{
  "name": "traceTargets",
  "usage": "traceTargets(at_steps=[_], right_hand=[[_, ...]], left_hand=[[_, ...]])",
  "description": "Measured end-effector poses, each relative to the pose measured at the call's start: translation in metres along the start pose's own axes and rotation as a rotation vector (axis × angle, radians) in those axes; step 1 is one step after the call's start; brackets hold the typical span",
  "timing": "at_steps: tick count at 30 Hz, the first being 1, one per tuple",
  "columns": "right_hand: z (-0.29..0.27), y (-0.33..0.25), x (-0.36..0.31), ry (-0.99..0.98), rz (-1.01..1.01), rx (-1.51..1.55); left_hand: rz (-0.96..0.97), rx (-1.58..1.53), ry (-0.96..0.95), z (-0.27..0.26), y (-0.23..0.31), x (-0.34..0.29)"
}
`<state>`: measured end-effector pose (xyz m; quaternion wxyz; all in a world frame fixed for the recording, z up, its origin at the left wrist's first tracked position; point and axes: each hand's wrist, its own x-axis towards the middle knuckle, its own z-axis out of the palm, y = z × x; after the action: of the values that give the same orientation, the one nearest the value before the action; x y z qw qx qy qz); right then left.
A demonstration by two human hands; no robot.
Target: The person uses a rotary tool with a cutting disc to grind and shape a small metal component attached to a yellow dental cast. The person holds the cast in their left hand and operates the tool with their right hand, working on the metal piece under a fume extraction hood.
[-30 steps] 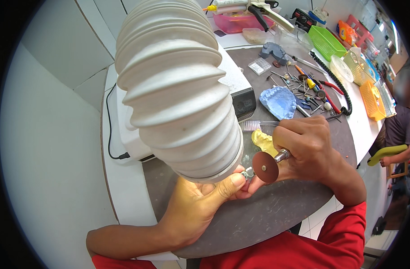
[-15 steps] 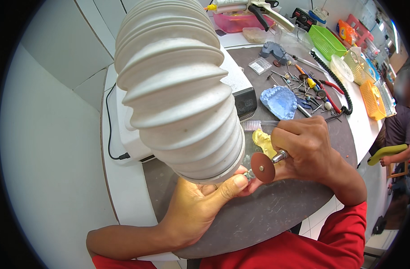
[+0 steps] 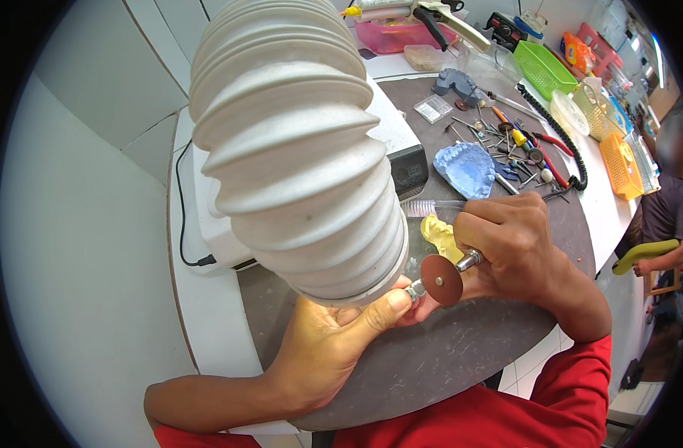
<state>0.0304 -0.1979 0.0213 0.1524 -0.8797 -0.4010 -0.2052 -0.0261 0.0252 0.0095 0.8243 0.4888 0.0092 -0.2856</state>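
Note:
My left hand (image 3: 323, 351) pinches a small silvery dental piece (image 3: 416, 289) between thumb and fingers, close to the mouth of a white ribbed suction hose (image 3: 296, 164). In my closed right hand (image 3: 517, 243) is a metal rotary handpiece (image 3: 470, 260), its tip carrying a reddish-brown cutting disc (image 3: 444, 281). The disc's left edge is right beside the small piece; whether they touch I cannot tell. Part of my left fingers lies hidden behind the hose and the disc. A yellow dental cast (image 3: 440, 236) rests on the dark bench mat just beyond my right hand.
A blue dental cast (image 3: 464, 168) lies among scattered burs and pliers (image 3: 554, 143). Behind the hose stands a white machine (image 3: 392, 127). A black coiled cord (image 3: 565, 142) and plastic baskets (image 3: 544, 69) line the right side, where another person (image 3: 664, 201) sits.
The disc and handpiece have shifted very slightly to the right, so a bit more of the small piece shows. My left hand has hardly moved.

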Motion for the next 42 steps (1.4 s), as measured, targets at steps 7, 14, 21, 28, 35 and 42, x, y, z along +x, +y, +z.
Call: traceTargets(at_steps=[7,14,21,28,35,42], right_hand=[[-0.0012,-0.0002,-0.0010,0.017,0.004,0.005],[-0.0009,-0.0015,0.0000,0.009,-0.018,-0.006],[-0.0051,-0.0020,0.0009,0.032,-0.007,0.034],[-0.0052,-0.0029,0.0004,0.014,-0.016,0.032],[-0.0039,-0.0040,-0.0002,0.006,-0.017,0.042],[-0.0025,-0.0039,-0.0009,-0.002,-0.022,0.045]], left_hand=[[0.003,0.000,-0.011,0.0013,0.0018,0.0001],[-0.005,0.000,-0.022,-0.0007,-0.0004,0.0001],[0.013,-0.029,-0.036,-0.0036,-0.0036,0.0020],[-0.003,-0.001,-0.095,-0.0053,-0.0013,0.0020],[0.026,-0.001,-0.134,-0.0078,-0.0053,0.0047],[0.014,-0.012,-0.122,-0.0035,-0.0015,0.0034]])
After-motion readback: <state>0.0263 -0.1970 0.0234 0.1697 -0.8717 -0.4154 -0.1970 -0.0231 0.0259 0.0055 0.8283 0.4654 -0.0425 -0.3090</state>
